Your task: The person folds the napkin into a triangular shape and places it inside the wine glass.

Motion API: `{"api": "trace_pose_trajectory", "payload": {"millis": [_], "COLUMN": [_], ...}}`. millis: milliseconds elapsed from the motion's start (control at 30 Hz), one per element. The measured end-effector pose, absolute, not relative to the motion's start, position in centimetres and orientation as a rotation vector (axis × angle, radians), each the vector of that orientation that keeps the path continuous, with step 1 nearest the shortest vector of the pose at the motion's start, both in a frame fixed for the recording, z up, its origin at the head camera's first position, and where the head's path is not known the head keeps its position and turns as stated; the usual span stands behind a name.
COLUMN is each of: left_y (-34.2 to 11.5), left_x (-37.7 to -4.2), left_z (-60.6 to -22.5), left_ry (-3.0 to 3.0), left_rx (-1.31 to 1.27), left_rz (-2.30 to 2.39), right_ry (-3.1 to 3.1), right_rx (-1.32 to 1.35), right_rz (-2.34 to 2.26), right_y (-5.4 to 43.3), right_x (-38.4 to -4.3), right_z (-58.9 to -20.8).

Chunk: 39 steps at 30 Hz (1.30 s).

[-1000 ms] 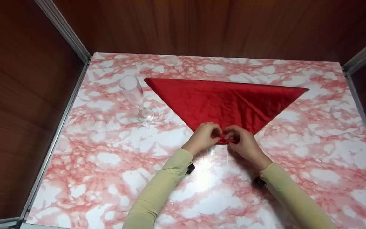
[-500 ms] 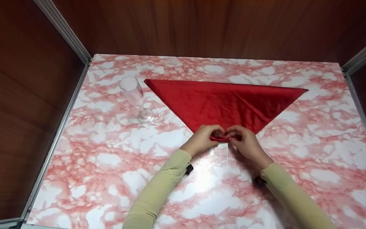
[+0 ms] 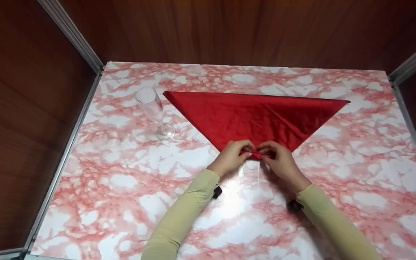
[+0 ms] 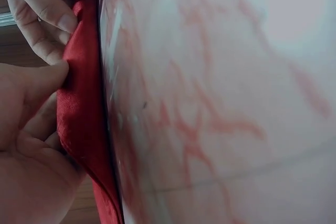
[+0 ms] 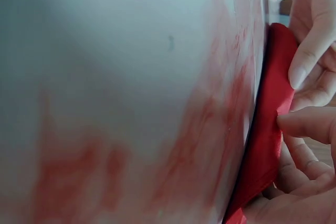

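Note:
A shiny red cloth [image 3: 244,115] lies folded in a triangle, its long edge toward the back wall. Its near end is rolled into a narrow band. On the left part of that band, my left hand [image 3: 232,154] pinches the cloth between thumb and curled fingers. My right hand [image 3: 281,160] pinches the same band just beside it, fingertips almost meeting the left ones. In the left wrist view, a thumb presses the front of the red roll [image 4: 81,98]. The right wrist view shows both thumbs against the rolled cloth [image 5: 268,124], with fingers behind it.
A clear champagne flute [image 3: 152,106] is to the left of the cloth, close to its left corner. The table [image 3: 121,202] has a red and white marbled top. Brown wood-grain panels [image 3: 244,32] with metal edge strips stand along its back and sides.
The rolled near edge has shifted slightly away from the person, with both hands still at it. The flute has stayed in place.

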State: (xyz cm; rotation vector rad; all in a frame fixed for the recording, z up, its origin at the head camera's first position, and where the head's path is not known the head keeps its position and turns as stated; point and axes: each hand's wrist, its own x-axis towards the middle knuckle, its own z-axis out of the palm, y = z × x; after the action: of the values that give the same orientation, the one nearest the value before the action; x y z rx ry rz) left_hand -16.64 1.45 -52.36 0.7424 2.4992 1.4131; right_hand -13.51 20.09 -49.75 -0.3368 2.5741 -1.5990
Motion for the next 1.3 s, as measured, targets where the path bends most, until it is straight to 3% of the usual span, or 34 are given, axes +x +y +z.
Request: {"api": "trace_pose_trajectory", "payload": {"millis": [767,1300], "left_y": [1.6,1.2], "left_x": [-17.6,-17.3], "left_z": [-52.4,-52.0], "left_ry": [2.523,2.656], "left_rx": [0.614,0.798], "left_rz": [1.465,1.318], "right_ry": [2.576,2.61], "right_rx": [-0.5,-0.463], "right_rz": [-1.572,-1.452], "right_y": [20.7,20.9], "right_x": [-14.5,-15.4], "right_z": [-52.0,-51.8]}}
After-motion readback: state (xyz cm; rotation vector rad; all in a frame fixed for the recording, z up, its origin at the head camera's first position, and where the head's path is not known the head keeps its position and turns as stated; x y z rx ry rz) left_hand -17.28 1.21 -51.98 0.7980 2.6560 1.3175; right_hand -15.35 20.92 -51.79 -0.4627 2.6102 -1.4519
